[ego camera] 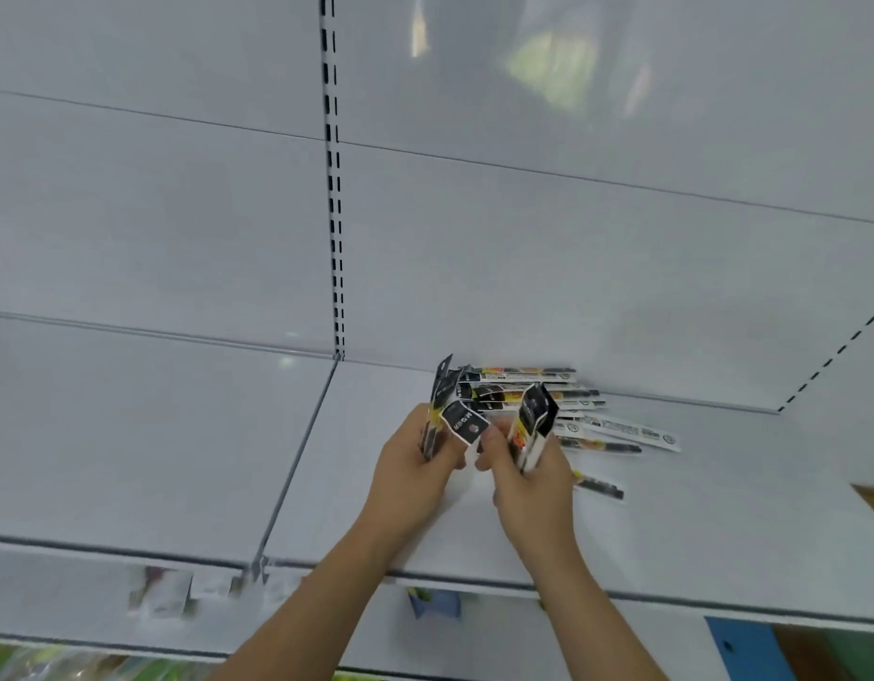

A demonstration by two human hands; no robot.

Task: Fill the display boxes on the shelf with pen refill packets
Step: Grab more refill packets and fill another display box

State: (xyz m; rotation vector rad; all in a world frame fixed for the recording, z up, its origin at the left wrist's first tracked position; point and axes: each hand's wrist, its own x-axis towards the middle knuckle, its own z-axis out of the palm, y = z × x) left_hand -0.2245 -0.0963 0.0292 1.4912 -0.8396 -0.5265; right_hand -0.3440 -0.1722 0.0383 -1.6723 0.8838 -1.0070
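1. The left hand (415,464) has its fingers curled round a bunch of pen refill packets (442,410), which stand nearly upright, their black tops fanning out above the thumb.
2. The right hand (526,479) grips a second bunch of packets (533,420), tilted a little to the right, black tops uppermost.
3. The two hands are close together, thumbs almost touching, just above the shelf (720,508).
4. Just behind the hands, a loose pile of packets (538,385) lies flat on the shelf against the back panel (572,262).
5. Right of the right hand, more packets lie flat on the shelf: a white-backed one (631,430) and, nearer the shelf's front edge, a short dark one (599,485).
6. Left of the hands, a thin divider (297,464) runs from the shelf's front edge to the slotted upright (333,189) on the back panel.
7. A blue object (739,651) shows below the shelf's front edge at the right.
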